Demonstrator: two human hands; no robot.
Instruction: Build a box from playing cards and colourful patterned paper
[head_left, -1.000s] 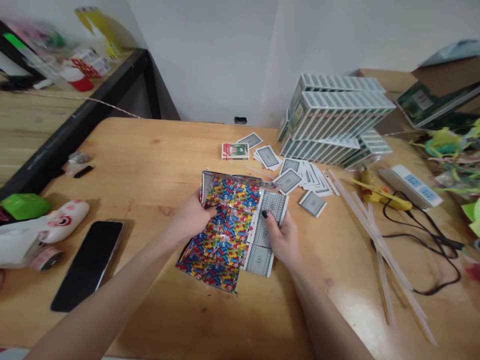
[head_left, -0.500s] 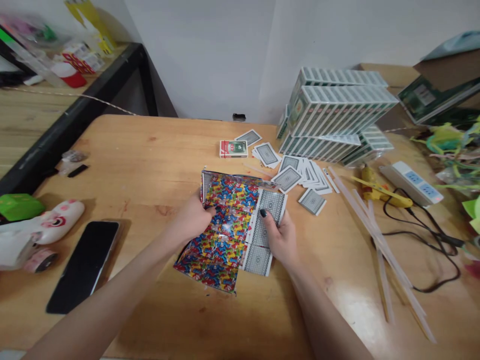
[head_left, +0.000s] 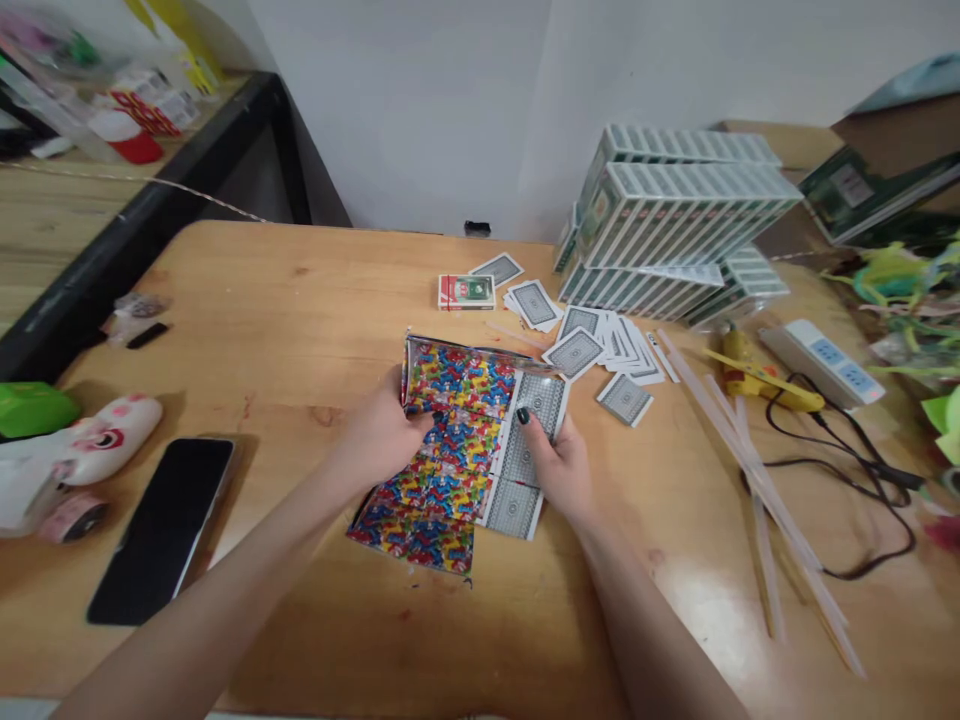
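Between my hands is a folded piece of joined playing cards (head_left: pixel 454 470), its inner face covered in a bright multicolour pattern. Grey-backed playing cards (head_left: pixel 516 505) form its right side. My left hand (head_left: pixel 394 430) grips the left edge, thumb on the patterned face and the other fingers hidden behind. On the right side, my right hand (head_left: pixel 559 460) pinches the grey-backed cards, thumb on top and fingers underneath. Just beyond lie a loose grey-backed card (head_left: pixel 574 354), a spread of more cards (head_left: pixel 626 350) and a small card stack (head_left: pixel 625 399).
A red and green card box (head_left: pixel 466 292) lies at the back. Shrink-wrapped card boxes (head_left: pixel 690 215) are stacked behind the cards. To the right are clear glue sticks (head_left: pixel 757 490), a yellow glue gun (head_left: pixel 750 378) and a power strip (head_left: pixel 821 365). A phone (head_left: pixel 165 530) lies left.
My right hand has pushed the grey-backed cards slightly left, closer in to the patterned piece. My left hand keeps its grip. The whole view has shifted a little.
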